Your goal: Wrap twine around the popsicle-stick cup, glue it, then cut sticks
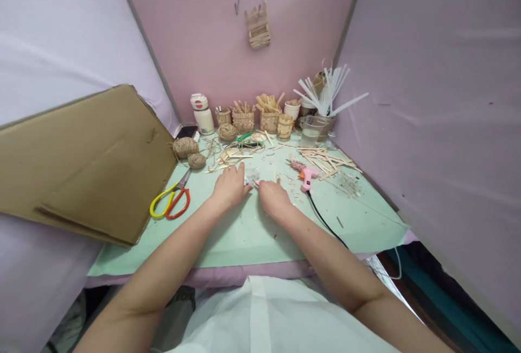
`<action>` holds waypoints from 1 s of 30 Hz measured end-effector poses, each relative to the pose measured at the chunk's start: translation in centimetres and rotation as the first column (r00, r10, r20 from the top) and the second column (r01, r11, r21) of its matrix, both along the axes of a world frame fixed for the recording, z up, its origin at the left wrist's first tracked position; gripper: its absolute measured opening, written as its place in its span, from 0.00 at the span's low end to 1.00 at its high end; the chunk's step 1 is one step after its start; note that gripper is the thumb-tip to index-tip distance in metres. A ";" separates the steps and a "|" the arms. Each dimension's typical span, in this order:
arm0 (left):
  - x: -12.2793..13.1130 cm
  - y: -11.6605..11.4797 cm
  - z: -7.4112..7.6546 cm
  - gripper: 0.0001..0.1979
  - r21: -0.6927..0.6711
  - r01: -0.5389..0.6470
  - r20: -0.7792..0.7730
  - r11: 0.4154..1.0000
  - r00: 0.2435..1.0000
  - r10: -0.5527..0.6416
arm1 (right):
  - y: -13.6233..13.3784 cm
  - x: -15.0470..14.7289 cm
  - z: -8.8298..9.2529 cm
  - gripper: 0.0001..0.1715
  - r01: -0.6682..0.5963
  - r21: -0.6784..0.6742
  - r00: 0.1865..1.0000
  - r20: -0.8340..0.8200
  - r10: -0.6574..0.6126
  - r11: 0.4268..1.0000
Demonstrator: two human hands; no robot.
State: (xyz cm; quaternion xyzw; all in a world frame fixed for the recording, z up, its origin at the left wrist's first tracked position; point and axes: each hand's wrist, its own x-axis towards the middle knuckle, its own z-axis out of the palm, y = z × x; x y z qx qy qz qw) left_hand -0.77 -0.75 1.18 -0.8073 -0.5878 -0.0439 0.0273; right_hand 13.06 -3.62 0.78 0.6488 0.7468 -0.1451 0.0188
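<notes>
Both my hands meet at the middle of a pale green mat point(252, 233). My left hand point(228, 186) has its fingers curled round a small clear object with a dark label point(251, 176), perhaps a little bottle or roll. My right hand point(273, 195) is closed, its fingertips pinching at the same object's near side. What exactly the object is I cannot make out. A pink glue gun point(307, 175) lies just right of my right hand, its black cord point(325, 222) trailing toward me.
Yellow-and-red scissors point(173, 199) lie left of my hands. Twine balls point(185, 147), small wooden-stick baskets point(243, 119), a white bottle point(202, 113), a clear cup point(311, 129) and white sticks point(325, 92) line the back. Loose wooden sticks point(325, 158) lie right. A cardboard sheet point(81, 163) leans left.
</notes>
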 end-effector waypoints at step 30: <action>-1.7 1.9 -0.3 0.28 -0.104 -0.004 0.099 0.995 0.995 0.015 | 1.6 -1.1 -1.1 0.17 -0.038 0.108 0.999 0.002 0.037 0.993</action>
